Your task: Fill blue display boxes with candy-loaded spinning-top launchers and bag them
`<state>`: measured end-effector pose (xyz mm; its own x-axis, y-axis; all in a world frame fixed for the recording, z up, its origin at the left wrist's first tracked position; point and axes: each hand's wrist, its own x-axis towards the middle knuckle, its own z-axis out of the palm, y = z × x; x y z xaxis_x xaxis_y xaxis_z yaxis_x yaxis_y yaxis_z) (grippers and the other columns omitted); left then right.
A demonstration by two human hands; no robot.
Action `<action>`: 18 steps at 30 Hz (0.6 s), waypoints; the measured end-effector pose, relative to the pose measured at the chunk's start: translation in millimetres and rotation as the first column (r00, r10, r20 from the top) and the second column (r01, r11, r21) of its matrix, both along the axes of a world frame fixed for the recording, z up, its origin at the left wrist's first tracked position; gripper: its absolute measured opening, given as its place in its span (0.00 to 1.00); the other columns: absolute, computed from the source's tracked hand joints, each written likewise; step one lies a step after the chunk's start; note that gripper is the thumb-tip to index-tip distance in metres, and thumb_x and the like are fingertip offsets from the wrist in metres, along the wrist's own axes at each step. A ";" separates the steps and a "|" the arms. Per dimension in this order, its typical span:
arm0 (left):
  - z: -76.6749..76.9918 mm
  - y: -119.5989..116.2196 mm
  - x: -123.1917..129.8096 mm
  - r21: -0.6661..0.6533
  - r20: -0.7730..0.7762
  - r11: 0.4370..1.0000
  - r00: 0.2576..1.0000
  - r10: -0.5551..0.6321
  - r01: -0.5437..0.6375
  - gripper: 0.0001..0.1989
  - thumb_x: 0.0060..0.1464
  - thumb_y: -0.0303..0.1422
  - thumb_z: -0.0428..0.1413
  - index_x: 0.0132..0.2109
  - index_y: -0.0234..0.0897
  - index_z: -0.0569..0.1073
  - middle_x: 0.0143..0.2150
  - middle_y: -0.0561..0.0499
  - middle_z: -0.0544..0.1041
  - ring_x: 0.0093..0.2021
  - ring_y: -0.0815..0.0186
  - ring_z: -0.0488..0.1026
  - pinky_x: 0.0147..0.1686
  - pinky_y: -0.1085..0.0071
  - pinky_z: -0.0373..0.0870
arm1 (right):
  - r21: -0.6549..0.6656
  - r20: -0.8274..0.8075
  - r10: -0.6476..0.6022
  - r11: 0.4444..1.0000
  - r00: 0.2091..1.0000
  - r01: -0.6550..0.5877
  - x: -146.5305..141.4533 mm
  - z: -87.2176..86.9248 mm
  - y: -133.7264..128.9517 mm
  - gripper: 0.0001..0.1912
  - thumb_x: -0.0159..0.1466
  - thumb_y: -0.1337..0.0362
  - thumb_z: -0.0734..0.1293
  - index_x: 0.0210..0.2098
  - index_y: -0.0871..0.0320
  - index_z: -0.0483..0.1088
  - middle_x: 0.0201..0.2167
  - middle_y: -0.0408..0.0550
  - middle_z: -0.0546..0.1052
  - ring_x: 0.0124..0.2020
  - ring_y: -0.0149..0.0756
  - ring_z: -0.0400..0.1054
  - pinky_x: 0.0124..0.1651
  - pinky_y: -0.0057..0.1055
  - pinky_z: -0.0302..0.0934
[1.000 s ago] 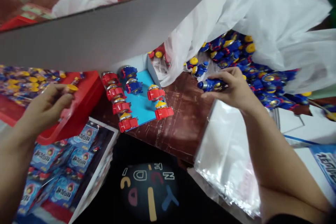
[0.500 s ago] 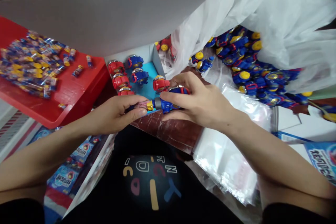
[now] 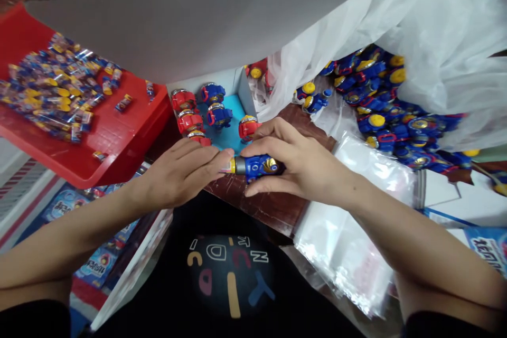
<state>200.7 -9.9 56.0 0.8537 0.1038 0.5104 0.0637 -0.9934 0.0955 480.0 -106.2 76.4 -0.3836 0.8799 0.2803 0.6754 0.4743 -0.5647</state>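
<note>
While gripping a blue plastic toy (image 3: pixel 259 166) with a gold disc in the right hand (image 3: pixel 303 169), pinching a small yellow-ended tube (image 3: pixel 230 165) in the left hand (image 3: pixel 178 173), right up against the toy's grey end (image 3: pixel 240 165). Clamped on both, can't tell the tube's full shape though, mostly covered. Holding them above a dark red-brown surface (image 3: pixel 273 211), at the near edge of an open white cardboard box (image 3: pixel 237 110) with red and blue plastic toys (image 3: pixel 218 115) inside. Got a red plastic tray (image 3: pixel 134 127) of little yellow-and-blue tubes (image 3: pixel 63 92) on the left, shiny clear plastic bags (image 3: pixel 340 243) on the right.
</note>
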 end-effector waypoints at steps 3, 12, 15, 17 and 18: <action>1.0 3.7 -3.2 -0.097 -0.002 0.994 0.999 0.054 -0.054 0.28 0.69 0.30 0.62 0.72 0.40 0.68 0.53 0.42 0.84 0.50 0.58 0.82 0.53 0.61 0.82 | -0.168 -0.249 -0.075 0.985 0.966 0.033 5.8 -5.3 3.3 0.41 0.60 0.37 0.77 0.63 0.53 0.69 0.57 0.57 0.76 0.54 0.47 0.77 0.52 0.44 0.78; 1.2 10.9 -2.3 -0.052 0.021 0.994 0.995 0.094 -0.093 0.25 0.69 0.33 0.62 0.69 0.36 0.71 0.51 0.40 0.83 0.49 0.57 0.83 0.52 0.61 0.83 | -0.606 -0.525 -0.312 0.790 0.791 -0.090 2.1 -14.8 -4.2 0.42 0.70 0.46 0.74 0.74 0.50 0.53 0.37 0.42 0.81 0.28 0.35 0.79 0.29 0.31 0.77; 7.3 6.5 4.1 -0.254 -0.011 0.961 0.994 0.112 -0.111 0.19 0.72 0.37 0.59 0.65 0.36 0.74 0.50 0.41 0.83 0.46 0.58 0.82 0.47 0.64 0.83 | -0.358 -0.399 -0.258 0.927 0.880 0.109 -3.0 -12.1 -6.7 0.39 0.69 0.44 0.74 0.71 0.48 0.58 0.50 0.51 0.81 0.36 0.40 0.81 0.33 0.36 0.77; 16.6 2.7 7.1 -0.613 -0.091 0.781 0.993 0.080 -0.120 0.16 0.75 0.41 0.53 0.58 0.35 0.77 0.42 0.44 0.82 0.37 0.62 0.80 0.37 0.68 0.80 | -0.122 -0.242 -0.201 0.977 0.949 0.176 -3.2 -9.8 -8.8 0.36 0.69 0.42 0.72 0.70 0.48 0.61 0.59 0.57 0.77 0.49 0.50 0.80 0.43 0.45 0.80; 21.8 1.4 7.8 -0.782 -0.136 0.614 0.991 0.008 -0.112 0.19 0.76 0.44 0.50 0.54 0.35 0.78 0.36 0.47 0.80 0.30 0.65 0.76 0.30 0.70 0.77 | -0.043 -0.156 -0.165 0.986 0.974 0.160 -2.3 -8.4 -9.8 0.36 0.70 0.41 0.70 0.70 0.47 0.61 0.61 0.58 0.76 0.54 0.53 0.79 0.46 0.48 0.79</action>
